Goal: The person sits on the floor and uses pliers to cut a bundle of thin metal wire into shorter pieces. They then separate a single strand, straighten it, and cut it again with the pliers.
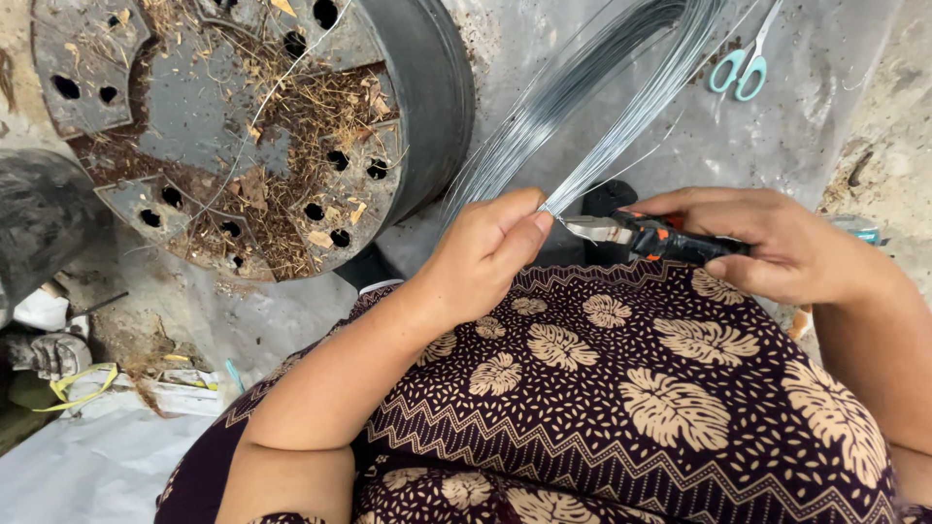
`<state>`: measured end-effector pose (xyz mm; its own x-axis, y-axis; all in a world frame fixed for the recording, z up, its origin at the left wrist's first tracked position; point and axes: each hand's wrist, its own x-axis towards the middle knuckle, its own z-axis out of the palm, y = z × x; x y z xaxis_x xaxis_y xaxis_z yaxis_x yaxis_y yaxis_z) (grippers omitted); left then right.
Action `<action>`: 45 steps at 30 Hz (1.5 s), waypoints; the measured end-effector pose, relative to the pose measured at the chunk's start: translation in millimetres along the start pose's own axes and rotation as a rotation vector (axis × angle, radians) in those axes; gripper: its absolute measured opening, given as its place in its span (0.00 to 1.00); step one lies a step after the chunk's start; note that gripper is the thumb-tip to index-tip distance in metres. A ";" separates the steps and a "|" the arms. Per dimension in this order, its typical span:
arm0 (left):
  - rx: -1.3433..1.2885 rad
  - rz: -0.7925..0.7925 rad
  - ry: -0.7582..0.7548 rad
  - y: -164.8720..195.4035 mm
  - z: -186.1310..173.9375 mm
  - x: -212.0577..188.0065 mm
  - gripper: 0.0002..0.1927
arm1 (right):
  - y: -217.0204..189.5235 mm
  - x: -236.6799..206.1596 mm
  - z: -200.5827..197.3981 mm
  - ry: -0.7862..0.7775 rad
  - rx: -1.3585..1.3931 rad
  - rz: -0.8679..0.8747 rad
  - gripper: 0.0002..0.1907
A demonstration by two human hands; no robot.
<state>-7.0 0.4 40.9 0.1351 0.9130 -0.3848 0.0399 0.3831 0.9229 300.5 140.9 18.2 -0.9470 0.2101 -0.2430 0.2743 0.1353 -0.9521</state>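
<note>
Left hand (490, 254) pinches a bundle of thin grey wire (582, 92) at its near end, thumb and fingers closed on the strands. Right hand (767, 243) grips black-and-orange pliers (646, 236), metal tip touching the wire right by the left thumb. Wire coil arcs away toward 12 o'clock. Both hands sit above a lap in dark leaf-print fabric (631, 388). Overturned black plastic pot (262, 126), holed base covered in dry debris, at 10 o'clock. Teal scissors (740, 66) on the grey floor at 1 o'clock.
</note>
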 end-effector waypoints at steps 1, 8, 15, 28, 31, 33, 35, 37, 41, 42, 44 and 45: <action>-0.005 -0.006 -0.001 0.3 0.0 0.2 0.15 | -3.6 1.3 -0.5 0.021 -0.035 -0.038 0.18; 0.049 -0.006 0.007 2.2 1.1 1.7 0.16 | -23.9 9.7 0.3 0.069 -0.060 -0.013 0.19; 0.082 -0.017 0.011 3.8 2.0 3.4 0.16 | -30.5 13.5 4.3 0.170 -0.291 -0.025 0.18; 0.078 -0.012 0.003 3.6 3.0 3.8 0.16 | -50.9 19.8 1.8 0.271 -0.564 0.002 0.13; 0.094 -0.021 -0.007 5.4 1.9 3.7 0.16 | -48.3 20.0 -0.6 0.262 -0.540 -0.071 0.13; 0.099 -0.035 -0.025 7.3 1.4 3.6 0.16 | -45.8 19.2 -3.4 0.218 -0.490 -0.031 0.14; 0.144 -0.032 -0.023 9.1 0.6 3.8 0.15 | -43.0 18.5 -6.5 0.187 -0.433 0.007 0.14; 0.170 -0.041 -0.027 10.8 0.6 3.7 0.15 | -40.4 17.4 -9.3 0.162 -0.362 0.045 0.15; 0.182 -0.040 -0.039 11.8 -0.2 4.1 0.15 | -33.9 15.9 -15.8 0.131 -0.255 -0.116 0.14; 0.184 -0.029 -0.040 11.8 -0.3 4.3 0.15 | -31.6 16.2 -16.5 0.124 -0.236 -0.146 0.14; 0.186 -0.025 -0.043 11.4 -0.2 4.7 0.15 | -29.2 14.5 -16.8 0.110 -0.236 -0.137 0.13; 0.188 -0.022 -0.044 11.2 -0.3 5.0 0.15 | -28.5 13.6 -17.3 0.105 -0.256 -0.099 0.13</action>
<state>-6.2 9.3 49.4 0.1752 0.8960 -0.4081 0.2267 0.3667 0.9023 282.7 156.7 45.3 -0.9524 0.2809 -0.1183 0.2275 0.3971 -0.8891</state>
